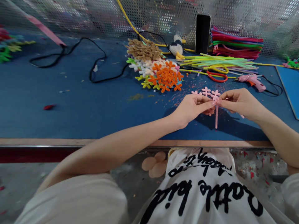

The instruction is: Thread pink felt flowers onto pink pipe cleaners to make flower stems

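Note:
Between the fingertips of both hands is a pink pipe cleaner [216,117], bent into flower petals at the top with a straight end hanging down. My left hand [192,107] pinches it from the left, and my right hand [241,102] pinches it from the right. Just beyond my fingers lie finished pink pipe-cleaner flowers [206,91] on the blue table [112,109]. To the left is a heap of flowers: orange ones [167,74] in front, white and yellow-green ones around them, brown ones [144,49] behind.
Loose yellow and green pipe cleaners [219,62] lie behind red-handled scissors [217,77]. Bundled pipe cleaners [237,43] are stacked at the back beside an upright phone [202,34]. A pink glue gun [252,81] rests at right near a blue board [291,87]. A black cord [102,81] loops across the left.

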{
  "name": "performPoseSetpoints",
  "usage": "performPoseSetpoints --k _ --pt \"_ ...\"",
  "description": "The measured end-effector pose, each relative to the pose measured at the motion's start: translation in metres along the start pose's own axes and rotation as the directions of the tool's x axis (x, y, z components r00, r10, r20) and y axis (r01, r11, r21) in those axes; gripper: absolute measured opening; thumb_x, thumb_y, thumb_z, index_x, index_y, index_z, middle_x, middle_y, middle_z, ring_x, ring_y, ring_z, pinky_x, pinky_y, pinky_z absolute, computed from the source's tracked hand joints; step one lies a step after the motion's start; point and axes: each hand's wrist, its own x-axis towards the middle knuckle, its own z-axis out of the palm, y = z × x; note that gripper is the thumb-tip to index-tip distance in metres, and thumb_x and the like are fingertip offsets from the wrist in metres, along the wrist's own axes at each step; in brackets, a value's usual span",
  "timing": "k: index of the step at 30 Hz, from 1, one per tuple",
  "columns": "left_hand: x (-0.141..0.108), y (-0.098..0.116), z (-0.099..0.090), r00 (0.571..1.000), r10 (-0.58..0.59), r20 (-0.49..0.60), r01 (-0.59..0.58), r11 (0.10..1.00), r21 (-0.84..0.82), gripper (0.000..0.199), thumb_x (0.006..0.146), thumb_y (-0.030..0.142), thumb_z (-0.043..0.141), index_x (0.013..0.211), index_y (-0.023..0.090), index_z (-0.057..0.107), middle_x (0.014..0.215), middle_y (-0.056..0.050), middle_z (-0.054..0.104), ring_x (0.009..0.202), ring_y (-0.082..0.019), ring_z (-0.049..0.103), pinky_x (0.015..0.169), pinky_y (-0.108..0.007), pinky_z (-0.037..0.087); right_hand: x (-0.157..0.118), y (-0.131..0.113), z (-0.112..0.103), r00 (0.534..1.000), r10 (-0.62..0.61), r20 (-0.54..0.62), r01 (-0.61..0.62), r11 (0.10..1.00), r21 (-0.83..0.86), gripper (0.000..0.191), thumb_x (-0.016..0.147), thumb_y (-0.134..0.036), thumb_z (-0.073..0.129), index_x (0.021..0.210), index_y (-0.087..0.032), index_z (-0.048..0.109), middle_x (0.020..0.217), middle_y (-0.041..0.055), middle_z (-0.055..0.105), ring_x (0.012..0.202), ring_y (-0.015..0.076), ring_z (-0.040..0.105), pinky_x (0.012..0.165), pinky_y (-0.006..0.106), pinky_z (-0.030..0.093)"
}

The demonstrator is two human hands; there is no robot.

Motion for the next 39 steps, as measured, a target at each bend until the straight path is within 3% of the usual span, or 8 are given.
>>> performPoseSetpoints --k 4,8,13,18,25,30,33,39 --pt "0.001 -0.002 -0.002 0.991 0.128 0.037 -0.132 0.981 0.142 0.039 0.078 0.048 0.087 0.088 0.012 0.074 0.079 -0.007 0.076 0.071 -0.015 0.071 0.076 -0.029 0.060 0.001 0.006 0.000 0.999 0.026 0.037 -0.029 0.997 0.078 0.038 0.077 -0.051 0.086 0.076 -0.015 0.074 0.053 -0.0031 0.049 0.046 0.0058 0.034 0.043 0.024 0.017" --pt "-0.001 0.002 -0.004 0.951 0.286 0.114 -0.308 0.899 0.313 0.027 0.086 0.041 0.079 0.088 0.014 0.074 0.079 -0.005 0.075 0.071 -0.014 0.070 0.076 -0.027 0.058 0.003 0.010 -0.003 0.984 0.090 0.154 -0.123 0.968 0.219 0.040 0.074 -0.051 0.089 0.070 -0.015 0.070 0.051 -0.0048 0.042 0.046 0.0052 0.028 0.044 0.024 0.016" --pt "-0.003 0.002 -0.002 0.967 0.245 0.073 -0.256 0.917 0.307 0.029 0.087 0.043 0.076 0.090 0.014 0.074 0.082 -0.006 0.076 0.071 -0.014 0.070 0.074 -0.026 0.057 0.004 0.007 -0.002 0.993 0.031 0.116 -0.046 0.991 0.129 0.038 0.074 -0.049 0.088 0.070 -0.014 0.074 0.054 -0.0024 0.051 0.049 0.0059 0.033 0.046 0.025 0.020" --pt "0.001 -0.003 -0.003 0.975 0.216 0.059 -0.223 0.928 0.300 0.030 0.086 0.045 0.076 0.086 0.015 0.073 0.076 -0.005 0.074 0.070 -0.014 0.069 0.071 -0.025 0.055 0.004 0.006 0.001 0.991 0.008 0.131 -0.014 0.999 0.052 0.039 0.069 -0.053 0.090 0.069 -0.016 0.078 0.066 0.0026 0.067 0.060 0.0108 0.051 0.057 0.026 0.036" --pt "0.001 -0.001 -0.005 0.952 0.270 0.142 -0.305 0.824 0.477 0.019 0.090 0.035 0.069 0.088 0.016 0.073 0.084 -0.004 0.076 0.076 -0.014 0.069 0.071 -0.023 0.052 0.004 0.013 0.000 0.977 0.030 0.213 -0.031 1.000 0.000 0.042 0.067 -0.056 0.091 0.067 -0.016 0.077 0.059 -0.0005 0.060 0.057 0.0096 0.045 0.054 0.025 0.032" --pt "0.003 -0.004 -0.003 0.982 0.181 0.058 -0.189 0.949 0.250 0.031 0.083 0.043 0.080 0.091 0.015 0.072 0.080 -0.004 0.076 0.070 -0.013 0.070 0.074 -0.027 0.058 0.003 0.007 0.002 0.995 0.049 0.085 -0.053 0.997 0.053 0.041 0.073 -0.054 0.089 0.071 -0.015 0.077 0.051 -0.0026 0.053 0.045 0.0060 0.037 0.042 0.024 0.024" --pt "0.004 -0.005 -0.003 0.994 0.112 0.014 -0.113 0.986 0.120 0.041 0.073 0.048 0.090 0.086 0.013 0.074 0.078 -0.006 0.076 0.069 -0.014 0.070 0.074 -0.029 0.059 0.003 0.007 0.002 0.999 0.037 0.006 -0.037 0.998 0.056 0.038 0.077 -0.051 0.088 0.075 -0.014 0.076 0.048 -0.0018 0.056 0.041 0.0070 0.042 0.039 0.023 0.027" --pt "0.004 -0.003 -0.004 0.998 0.060 -0.030 -0.060 0.998 0.017 0.044 0.067 0.051 0.092 0.083 0.013 0.075 0.077 -0.005 0.076 0.071 -0.015 0.071 0.077 -0.031 0.059 0.006 0.015 0.000 0.989 0.068 0.133 -0.101 0.961 0.258 0.040 0.076 -0.053 0.088 0.074 -0.015 0.074 0.060 0.0038 0.068 0.044 0.0105 0.055 0.038 0.023 0.039"
